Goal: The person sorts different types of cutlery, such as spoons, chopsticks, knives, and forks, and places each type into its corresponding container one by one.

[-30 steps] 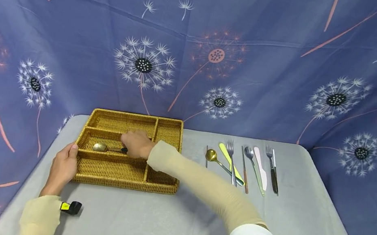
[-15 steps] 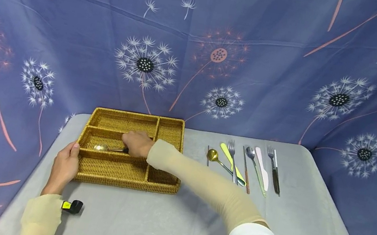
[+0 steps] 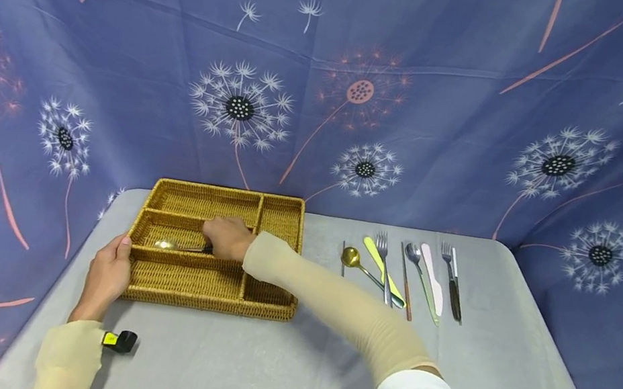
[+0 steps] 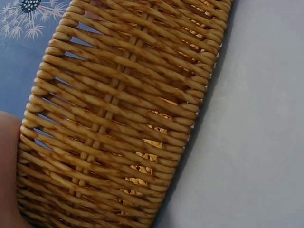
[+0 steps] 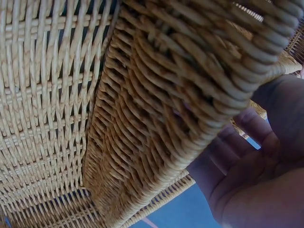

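Note:
A golden-brown wicker tray [image 3: 178,300] with several compartments stands at the back left of the table. My left hand [image 3: 108,274] grips its left end, thumb at the rim. In the left wrist view the woven end wall [image 4: 118,109] fills most of the picture. My right hand [image 3: 226,237] reaches into the middle compartment and holds a gold spoon by its dark handle. The spoon's bowl [image 3: 165,244] points left, low in that compartment. In the right wrist view a woven divider [image 5: 156,104] hides the right fingertips and the spoon.
Right of the tray lies a row of cutlery: a gold spoon [image 3: 350,257], a yellow knife [image 3: 372,248], a fork [image 3: 382,244], a green-handled spoon [image 3: 413,254], a pinkish-white knife [image 3: 436,292] and another fork [image 3: 447,252]. A patterned blue cloth [image 3: 448,141] hangs close behind.
Almost nothing changes. The whole view shifts slightly, while both hands, the spoon and the tray keep their places relative to each other.

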### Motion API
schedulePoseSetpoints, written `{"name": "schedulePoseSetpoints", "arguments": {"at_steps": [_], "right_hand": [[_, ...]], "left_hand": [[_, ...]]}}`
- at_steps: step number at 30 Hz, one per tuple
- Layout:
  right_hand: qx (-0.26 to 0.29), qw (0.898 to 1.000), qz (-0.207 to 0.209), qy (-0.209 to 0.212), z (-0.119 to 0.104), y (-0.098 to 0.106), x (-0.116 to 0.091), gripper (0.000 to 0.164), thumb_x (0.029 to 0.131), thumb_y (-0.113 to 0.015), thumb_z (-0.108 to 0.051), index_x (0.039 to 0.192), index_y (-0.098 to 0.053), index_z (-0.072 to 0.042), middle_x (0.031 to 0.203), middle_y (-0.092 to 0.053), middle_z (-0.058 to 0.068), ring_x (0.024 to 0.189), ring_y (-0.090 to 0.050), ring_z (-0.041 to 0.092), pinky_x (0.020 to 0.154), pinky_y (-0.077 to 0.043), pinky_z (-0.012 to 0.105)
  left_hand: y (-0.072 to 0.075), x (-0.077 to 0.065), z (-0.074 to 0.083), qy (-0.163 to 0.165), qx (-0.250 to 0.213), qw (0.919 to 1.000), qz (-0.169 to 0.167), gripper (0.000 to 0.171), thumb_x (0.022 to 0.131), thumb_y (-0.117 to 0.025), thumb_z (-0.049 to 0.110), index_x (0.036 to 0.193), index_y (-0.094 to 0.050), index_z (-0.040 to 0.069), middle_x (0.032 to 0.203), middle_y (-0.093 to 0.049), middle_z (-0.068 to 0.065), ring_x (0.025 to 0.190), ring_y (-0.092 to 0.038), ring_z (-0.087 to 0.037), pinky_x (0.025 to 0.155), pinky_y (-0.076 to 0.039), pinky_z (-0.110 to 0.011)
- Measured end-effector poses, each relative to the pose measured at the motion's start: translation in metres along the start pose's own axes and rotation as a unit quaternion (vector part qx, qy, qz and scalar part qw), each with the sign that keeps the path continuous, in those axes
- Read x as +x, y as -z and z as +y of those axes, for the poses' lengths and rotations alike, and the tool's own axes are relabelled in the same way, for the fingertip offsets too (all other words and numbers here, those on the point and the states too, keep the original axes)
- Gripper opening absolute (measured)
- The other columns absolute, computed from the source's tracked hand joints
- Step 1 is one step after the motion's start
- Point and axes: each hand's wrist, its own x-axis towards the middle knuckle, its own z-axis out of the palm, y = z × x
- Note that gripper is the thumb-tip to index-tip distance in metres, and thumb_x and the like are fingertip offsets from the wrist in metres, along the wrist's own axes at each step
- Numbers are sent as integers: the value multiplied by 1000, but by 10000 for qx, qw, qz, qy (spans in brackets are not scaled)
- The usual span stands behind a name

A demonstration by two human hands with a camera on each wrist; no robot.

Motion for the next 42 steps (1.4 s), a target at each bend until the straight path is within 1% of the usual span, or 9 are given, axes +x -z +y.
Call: {"name": "schedulePoseSetpoints", "arguments": {"at_steps": [8, 10, 13, 16, 18, 24, 30, 36, 42], "right_hand": [[291, 9995, -146, 2, 3, 2, -6, 40, 103, -73, -7, 73, -49, -18, 63, -32, -6, 61, -28, 10, 57, -26, 26], [385, 9992, -125, 8, 3, 4, -9, 31, 102, -72, -3, 78, -57, -16, 68, -42, -7, 63, -32, 9, 58, -27, 25], [567, 9984, -81, -3, 5, 11, -19, 14, 102, -68, 1, 103, -75, -11, 93, -70, -4, 74, -53, 5, 60, -38, 21], [786, 9969, 88, -41, 8, 21, -30, 39, 102, -64, 5, 136, -74, -9, 136, -73, 3, 102, -72, 12, 73, -56, 23], [920, 9956, 169, -23, 10, 28, -38, 43, 102, -59, 7, 140, -71, -7, 141, -71, 5, 109, -73, 15, 79, -59, 25], [1236, 9909, 511, 149, 18, 34, -62, 33, 105, -65, -3, 136, -72, -5, 136, -73, 4, 99, -71, 13, 79, -57, 25], [1504, 9827, 1044, 278, 18, 28, -90, 30, 105, -72, -18, 133, -73, -7, 130, -74, 3, 110, -70, 12, 96, -57, 23], [1999, 9653, 1658, 292, 21, 21, -127, 9, 107, -70, -18, 113, -75, -13, 109, -73, -4, 83, -63, 6, 75, -54, 23], [2185, 9506, 2203, 126, 28, 8, -161, 5, 105, -69, -12, 106, -74, -11, 97, -67, -5, 85, -61, 8, 73, -54, 25]], "left_hand": [[-3, 1, -1, -173, -30, 9998, 116, 65, 119, -20, 41, 167, -31, -1, 169, -31, -31, 156, -25, -55, 127, -23, -67], [-3, 1, -1, -188, 6, 9997, 150, 65, 119, -20, 40, 166, -32, -2, 168, -31, -32, 155, -26, -55, 127, -23, -67], [-2, 1, -1, -171, 22, 9997, 184, 64, 119, -20, 40, 166, -32, -2, 168, -31, -32, 155, -26, -56, 127, -23, -68], [-2, 1, -1, -137, 12, 9998, 156, 65, 119, -19, 41, 167, -31, -1, 168, -30, -32, 156, -25, -56, 127, -22, -68], [-1, 1, -1, -117, -3, 9999, 110, 66, 118, -18, 42, 168, -29, 0, 169, -29, -31, 156, -24, -55, 127, -22, -68], [-1, 0, -2, -107, -15, 9999, 39, 67, 118, -18, 43, 169, -27, 1, 170, -27, -31, 156, -23, -56, 127, -22, -69], [-1, -1, -2, -85, -20, 9999, 78, 67, 118, -18, 44, 169, -27, 1, 170, -28, -32, 156, -23, -57, 125, -22, -71], [-2, -1, 0, -14, -5, 10000, 71, 66, 118, -18, 44, 169, -28, 3, 170, -28, -30, 156, -23, -56, 126, -22, -69], [-2, -1, -1, -94, 32, 9998, 172, 66, 118, -19, 43, 168, -30, 2, 169, -30, -31, 155, -25, -56, 126, -23, -70]]}}
